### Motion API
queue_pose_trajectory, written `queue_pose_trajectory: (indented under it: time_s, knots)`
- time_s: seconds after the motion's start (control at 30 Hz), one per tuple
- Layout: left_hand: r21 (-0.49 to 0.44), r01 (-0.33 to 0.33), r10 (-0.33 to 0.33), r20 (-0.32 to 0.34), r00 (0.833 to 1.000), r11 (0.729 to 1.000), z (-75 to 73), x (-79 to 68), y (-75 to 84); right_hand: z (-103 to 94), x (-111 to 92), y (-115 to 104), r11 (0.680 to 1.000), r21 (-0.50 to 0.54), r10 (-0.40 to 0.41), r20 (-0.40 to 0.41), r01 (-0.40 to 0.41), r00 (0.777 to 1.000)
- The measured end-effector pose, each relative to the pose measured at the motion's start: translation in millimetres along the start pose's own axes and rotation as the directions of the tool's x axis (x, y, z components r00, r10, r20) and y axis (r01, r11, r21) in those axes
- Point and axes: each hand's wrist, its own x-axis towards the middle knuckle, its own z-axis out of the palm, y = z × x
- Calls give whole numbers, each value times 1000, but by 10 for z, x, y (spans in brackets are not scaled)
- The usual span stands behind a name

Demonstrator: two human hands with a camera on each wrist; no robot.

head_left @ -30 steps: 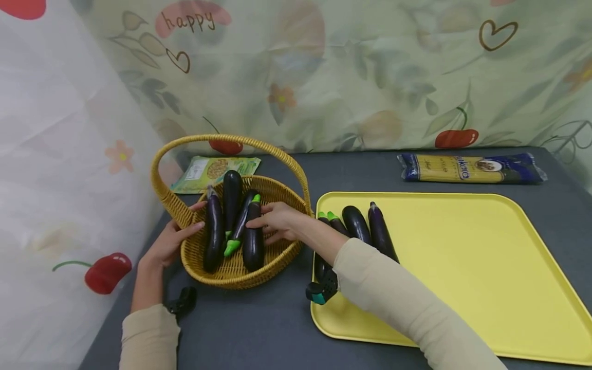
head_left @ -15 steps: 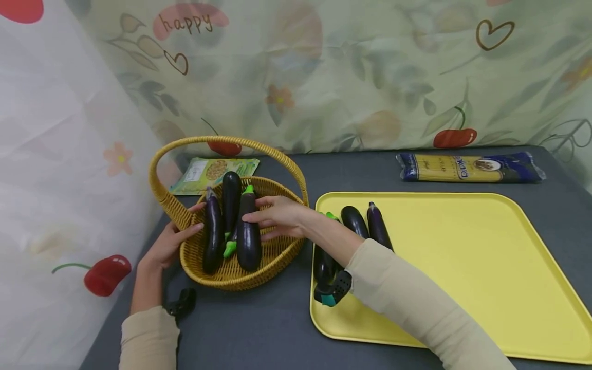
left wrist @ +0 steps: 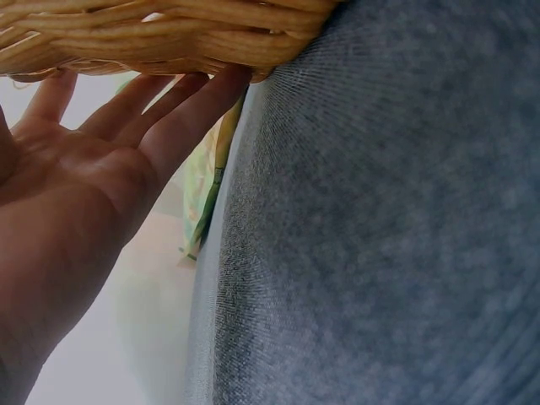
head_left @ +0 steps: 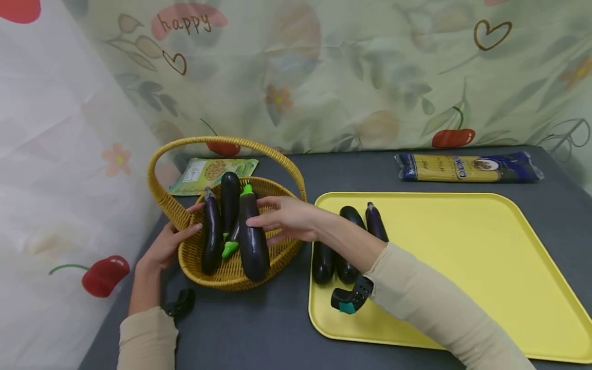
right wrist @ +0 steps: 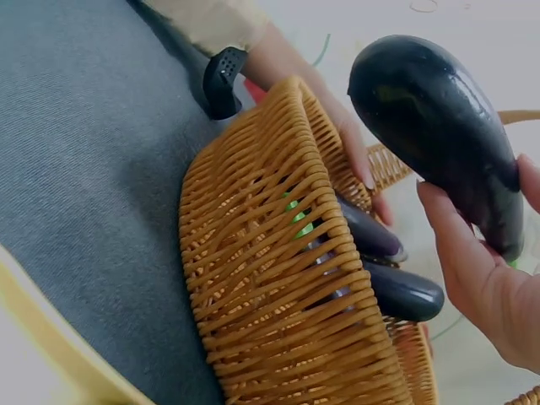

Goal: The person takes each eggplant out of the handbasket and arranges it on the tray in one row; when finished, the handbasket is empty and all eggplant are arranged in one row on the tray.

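Note:
My right hand (head_left: 293, 218) grips a dark purple eggplant (head_left: 255, 252) with a green stem end, thumb on one side and fingers on the other. In the right wrist view this eggplant (right wrist: 439, 118) is raised above the rim of the wicker basket (right wrist: 261, 253). Inside the basket (head_left: 222, 283) lie more eggplants: a slender one (head_left: 211, 239) at left, a blunt one (head_left: 229, 198) behind, and one mostly hidden (head_left: 229, 249) with its green end showing. My left hand (head_left: 167, 244) holds the basket's left side near the handle base, fingertips against the outer weave in the left wrist view.
Right of the basket, a yellow tray (head_left: 458, 267) carries several eggplants (head_left: 324, 263) along its left side, partly hidden by my right forearm. A pasta packet (head_left: 469, 168) lies behind the tray. A green food pouch (head_left: 203, 172) rests behind the basket, whose tall handle (head_left: 226, 139) arches over it.
My right hand has lifted the rightmost eggplant in the basket off the others and tilted its thick end toward the front right. The left hand stays at the basket's side.

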Motion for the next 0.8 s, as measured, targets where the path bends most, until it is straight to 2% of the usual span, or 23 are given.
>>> queue_pose_trajectory:
  time_s: [0.13, 0.47, 0.8]
  knots:
    - [-1, -9, 9, -4, 1000, 1000, -8, -10, -5, -9, -83, 31, 1000, -15, 4, 18, -4, 1000]
    - [-2, -6, 6, 3, 1000, 1000, -4, 6, -10, -128, -334, 178, 1000, -15, 4, 153, -1, 988]
    - [-3, 5, -5, -3, 1000, 1000, 11, 5, 7, -350, -565, 372, 997, -75, 30, 153, -19, 988]
